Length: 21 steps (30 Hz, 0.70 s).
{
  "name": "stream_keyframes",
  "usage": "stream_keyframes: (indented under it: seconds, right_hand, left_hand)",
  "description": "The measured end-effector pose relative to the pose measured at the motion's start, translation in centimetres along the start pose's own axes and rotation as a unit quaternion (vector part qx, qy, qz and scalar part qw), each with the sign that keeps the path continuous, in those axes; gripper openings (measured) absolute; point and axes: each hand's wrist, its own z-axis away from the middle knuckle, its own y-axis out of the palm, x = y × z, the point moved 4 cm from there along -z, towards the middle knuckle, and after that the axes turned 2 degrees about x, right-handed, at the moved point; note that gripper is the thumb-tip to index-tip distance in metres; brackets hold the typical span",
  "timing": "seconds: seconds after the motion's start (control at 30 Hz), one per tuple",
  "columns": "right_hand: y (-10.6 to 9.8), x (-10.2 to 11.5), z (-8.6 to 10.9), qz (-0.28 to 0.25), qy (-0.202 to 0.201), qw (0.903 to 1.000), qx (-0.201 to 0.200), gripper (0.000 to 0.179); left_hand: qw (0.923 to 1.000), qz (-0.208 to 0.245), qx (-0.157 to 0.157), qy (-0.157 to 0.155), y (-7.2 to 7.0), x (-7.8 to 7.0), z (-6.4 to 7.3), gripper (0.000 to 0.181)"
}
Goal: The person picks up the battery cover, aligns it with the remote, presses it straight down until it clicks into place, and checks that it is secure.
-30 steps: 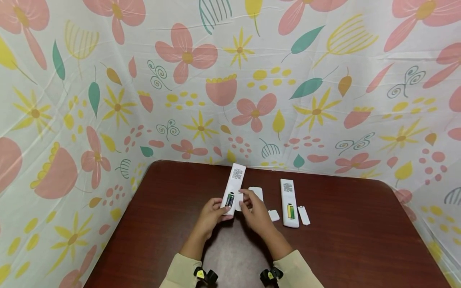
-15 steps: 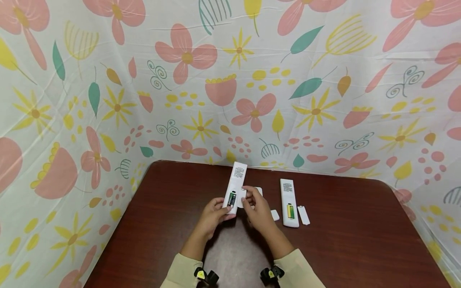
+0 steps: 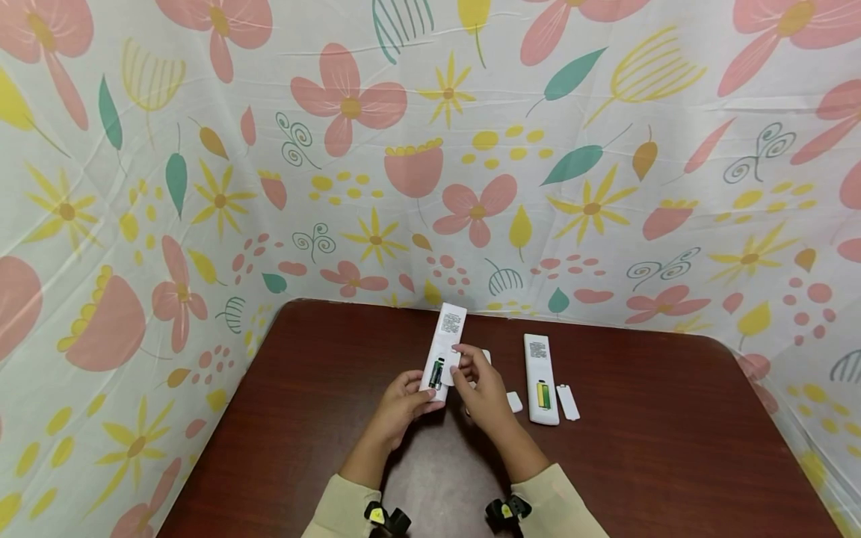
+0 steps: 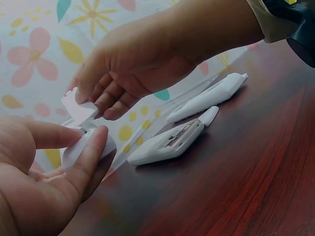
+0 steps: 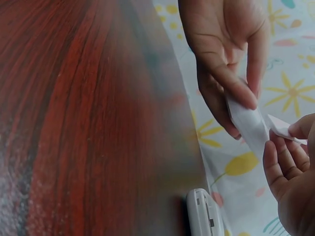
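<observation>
My left hand (image 3: 398, 409) grips the lower end of a white remote control (image 3: 449, 329), back side up. Its battery compartment lies open with dark batteries (image 3: 436, 372) inside. In the left wrist view, the thumb presses near that compartment. My right hand (image 3: 486, 392) pinches a small white battery cover (image 4: 81, 109) between thumb and fingers, close beside the remote's right edge. The right wrist view shows the cover (image 5: 280, 127) tilted next to the held remote (image 5: 248, 123). Whether the two touch, I cannot tell.
Partly hidden behind my right hand lies another white device (image 4: 167, 142) with an open compartment, its loose cover (image 3: 514, 402) beside it. Further right rest a remote (image 3: 538, 366) with yellow-green batteries (image 3: 543, 394) and its cover (image 3: 568, 402). A flowered cloth (image 3: 417, 164) hangs behind the brown table (image 3: 659, 433).
The held remote and my left hand have shifted a little to the right. My right hand moved slightly right and up, still pinching the cover. Things on the table stay put.
</observation>
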Motion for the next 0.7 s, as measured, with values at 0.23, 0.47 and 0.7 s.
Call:
stream_keyframes:
  seconds: [0.23,0.47,0.7]
  right_hand:
    - [0.0,0.7,0.1,0.011,-0.006,0.9999,-0.004,0.035]
    - [0.1,0.5,0.1,0.028,-0.012,0.9995,-0.002,0.034]
    - [0.7,-2.4,-0.2,0.029,0.002,0.9996,-0.001,0.035]
  left_hand:
    - [1.0000,0.004,0.009,0.002,0.4,0.0,0.2,0.048]
    - [0.9998,-0.001,0.019,0.004,0.7,-0.2,0.3,0.051]
    - [0.9998,0.000,0.022,0.001,0.8,-0.2,0.3,0.049]
